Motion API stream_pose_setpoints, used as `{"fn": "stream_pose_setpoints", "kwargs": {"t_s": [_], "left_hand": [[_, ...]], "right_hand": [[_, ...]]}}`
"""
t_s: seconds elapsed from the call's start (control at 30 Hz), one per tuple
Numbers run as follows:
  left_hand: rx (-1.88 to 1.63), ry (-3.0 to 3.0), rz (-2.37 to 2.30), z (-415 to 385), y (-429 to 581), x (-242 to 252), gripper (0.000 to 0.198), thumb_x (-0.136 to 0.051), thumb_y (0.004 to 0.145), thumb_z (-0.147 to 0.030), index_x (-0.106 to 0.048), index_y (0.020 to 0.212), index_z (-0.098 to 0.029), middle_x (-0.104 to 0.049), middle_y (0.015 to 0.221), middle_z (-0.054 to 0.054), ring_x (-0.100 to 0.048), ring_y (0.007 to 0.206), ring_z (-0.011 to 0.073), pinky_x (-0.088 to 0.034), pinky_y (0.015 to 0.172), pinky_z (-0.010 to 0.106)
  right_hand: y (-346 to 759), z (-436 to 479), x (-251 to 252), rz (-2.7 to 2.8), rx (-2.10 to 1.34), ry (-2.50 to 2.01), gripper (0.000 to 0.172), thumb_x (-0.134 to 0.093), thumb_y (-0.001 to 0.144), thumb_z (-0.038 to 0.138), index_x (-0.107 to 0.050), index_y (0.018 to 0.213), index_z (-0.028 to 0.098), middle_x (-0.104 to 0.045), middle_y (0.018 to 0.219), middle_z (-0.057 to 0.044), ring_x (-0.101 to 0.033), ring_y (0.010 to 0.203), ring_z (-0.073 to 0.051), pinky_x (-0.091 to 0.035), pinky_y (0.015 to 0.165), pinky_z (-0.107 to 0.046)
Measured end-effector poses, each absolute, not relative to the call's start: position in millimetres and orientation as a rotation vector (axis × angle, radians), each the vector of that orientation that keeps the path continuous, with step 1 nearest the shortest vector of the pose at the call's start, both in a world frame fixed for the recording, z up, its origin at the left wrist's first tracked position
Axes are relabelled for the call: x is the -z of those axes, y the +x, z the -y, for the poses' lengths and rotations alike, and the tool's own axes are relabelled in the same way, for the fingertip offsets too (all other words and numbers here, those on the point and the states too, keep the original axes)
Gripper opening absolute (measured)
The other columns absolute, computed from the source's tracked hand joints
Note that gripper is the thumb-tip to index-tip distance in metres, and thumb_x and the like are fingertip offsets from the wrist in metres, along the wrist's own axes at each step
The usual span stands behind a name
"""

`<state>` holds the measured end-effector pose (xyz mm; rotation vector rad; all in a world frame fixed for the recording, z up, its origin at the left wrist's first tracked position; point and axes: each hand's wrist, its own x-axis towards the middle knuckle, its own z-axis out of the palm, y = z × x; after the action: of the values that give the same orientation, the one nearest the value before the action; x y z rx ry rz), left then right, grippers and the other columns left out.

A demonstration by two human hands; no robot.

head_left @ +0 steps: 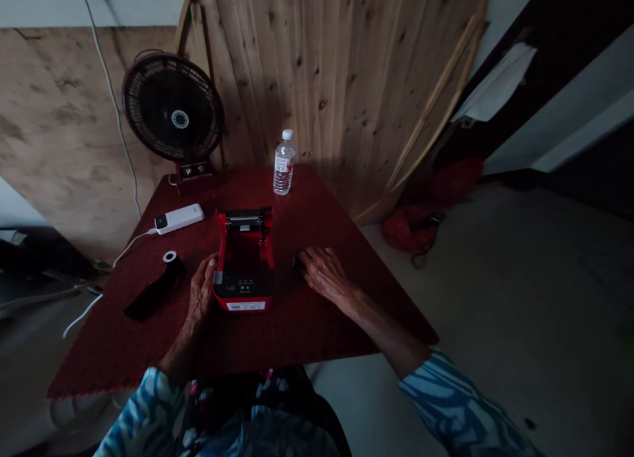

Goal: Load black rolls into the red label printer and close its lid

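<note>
A red-and-black label printer (244, 286) stands on the table with its lid raised and its bay open toward me. My left hand (201, 290) is closed against the printer's left side, its thumb near the edge. To the right of the printer, my right hand (324, 273) is low over the tabletop, fingers bent around a small black object (298, 263). Most of that object is hidden under the fingers, and its kind cannot be made out. Left of my left hand lies a small white-ended roll (170, 256) with a dark strip (151, 295) stretching from it.
A white power bank (179, 218) with a white cable (129, 247) lies at the table's left. Behind stand a dark fan (173, 113) and a water bottle (284, 163). The red-covered table (317, 338) narrows toward a wooden panel (337, 80). A red bag (409, 229) lies on the floor.
</note>
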<state>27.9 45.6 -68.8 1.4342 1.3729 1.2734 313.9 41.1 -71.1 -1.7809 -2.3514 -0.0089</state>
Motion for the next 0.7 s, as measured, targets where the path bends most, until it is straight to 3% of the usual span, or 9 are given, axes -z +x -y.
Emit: {"fn": "stream_pose_setpoints", "kwargs": {"t_s": [0.13, 0.3, 0.5, 0.7], "left_hand": [[-1.268, 1.428, -1.379, -45, 28, 68, 0.060, -0.044, 0.089, -0.066, -0.066, 0.116, -0.018, -0.071, 0.096, 0.007, -0.064, 0.080, 0.0222, -0.050, 0.066, 0.031], [-1.266, 1.423, -1.377, -43, 30, 65, 0.060, -0.043, 0.091, -0.063, -0.065, 0.119, -0.014, -0.071, 0.103, 0.010, -0.065, 0.088, 0.0231, -0.051, 0.072, 0.030], [-1.256, 1.422, -1.382, -45, 28, 66, 0.059, -0.043, 0.091, -0.062, -0.065, 0.118, -0.014, -0.071, 0.100, 0.009, -0.064, 0.083, 0.0217, -0.049, 0.069, 0.029], [-1.330, 1.440, -1.416, -41, 31, 74, 0.053, -0.047, 0.091, -0.058, -0.064, 0.118, -0.015, -0.071, 0.105, 0.010, -0.066, 0.091, 0.0234, -0.052, 0.074, 0.031]], "right_hand": [[330, -72, 75, 1.961, -0.297, -1.653, 0.020, -0.052, 0.085, 0.023, -0.058, 0.104, 0.016, -0.068, 0.100, -0.010, -0.064, 0.093, -0.023, -0.049, 0.088, -0.037], [342, -100, 96, 1.601, -0.320, -1.579, 0.034, -0.052, 0.080, 0.026, -0.051, 0.113, 0.016, -0.064, 0.116, -0.013, -0.061, 0.109, -0.023, -0.046, 0.099, -0.042], [339, -109, 108, 1.637, -0.336, -1.573, 0.026, -0.050, 0.080, 0.025, -0.054, 0.105, 0.018, -0.067, 0.103, -0.011, -0.063, 0.099, -0.022, -0.048, 0.094, -0.039], [341, -106, 112, 1.610, -0.355, -1.540, 0.035, -0.050, 0.078, 0.024, -0.053, 0.113, 0.017, -0.066, 0.112, -0.013, -0.063, 0.106, -0.024, -0.048, 0.097, -0.045]]}}
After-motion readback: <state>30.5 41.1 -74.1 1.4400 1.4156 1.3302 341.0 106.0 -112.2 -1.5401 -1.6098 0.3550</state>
